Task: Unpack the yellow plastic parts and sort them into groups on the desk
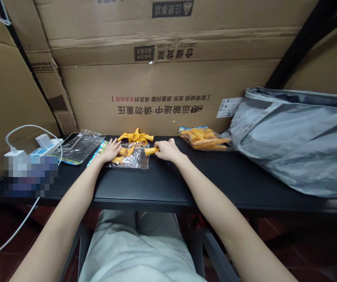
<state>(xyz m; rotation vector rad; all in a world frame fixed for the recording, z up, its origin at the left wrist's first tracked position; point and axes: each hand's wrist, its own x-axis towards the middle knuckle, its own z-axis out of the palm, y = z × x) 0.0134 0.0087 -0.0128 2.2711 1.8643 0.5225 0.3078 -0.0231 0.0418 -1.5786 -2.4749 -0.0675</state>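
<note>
My left hand [111, 151] lies with its fingers spread on the coloured header end of a clear plastic bag [140, 162] on the black table. Inside this bag are a few yellow plastic horn-shaped pieces [123, 152]. My right hand [168, 150] is closed round one end of a yellow ribbed plastic piece [151, 151], at the right edge of the bag. The piece's wider end points left, toward the bag; its other end is hidden in my fingers. Just behind the bag lies a loose pile of similar yellow pieces [137, 137].
A second bag of yellow pieces [200, 138] lies at the back right, beside a large grey fabric bag [297, 145]. Left are another clear bag [87, 147], a power strip [46, 147] and a white charger with cable [15, 156]. Cardboard [156, 82] walls the back.
</note>
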